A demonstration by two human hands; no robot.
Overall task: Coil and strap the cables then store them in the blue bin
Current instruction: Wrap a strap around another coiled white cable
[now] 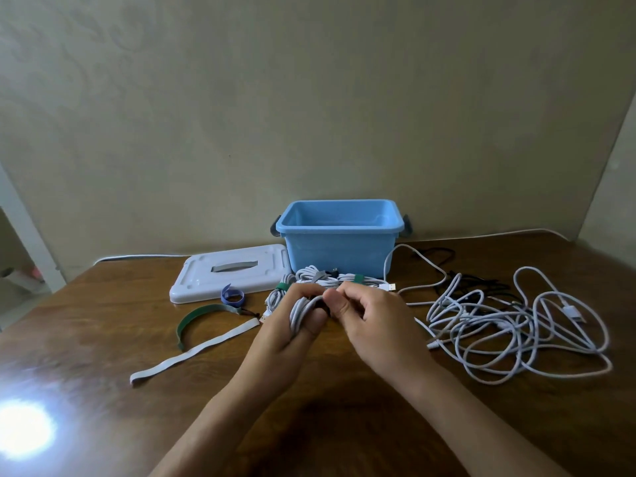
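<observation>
- Your left hand (296, 325) curls its grip round a coil (301, 313) of white cable, thumb laid across the loops.
- Your right hand (371, 321) meets it just beside the coil, fingers curled in and pinching at the coil's top edge; what exactly sits between those fingertips is hidden.
- Right behind your hands lie strapped coils (327, 278) of white cable, bound with green straps, a USB plug sticking out to the right.
- The bin (339, 235) stands open behind those coils, near the wall; its inside, as far as it shows, holds no cable.
- The white lid (230, 275) lies flat on the surface to the left of the bin.
- A loose tangle (516, 325) of white cable spreads to your right, with black cable (447, 263) partly under it.
- To your left, spare straps rest on the surface (103, 304): a rolled purple strap (233, 297), an arched green strap (198, 320), and a long white strap (192, 351) lying diagonally.
</observation>
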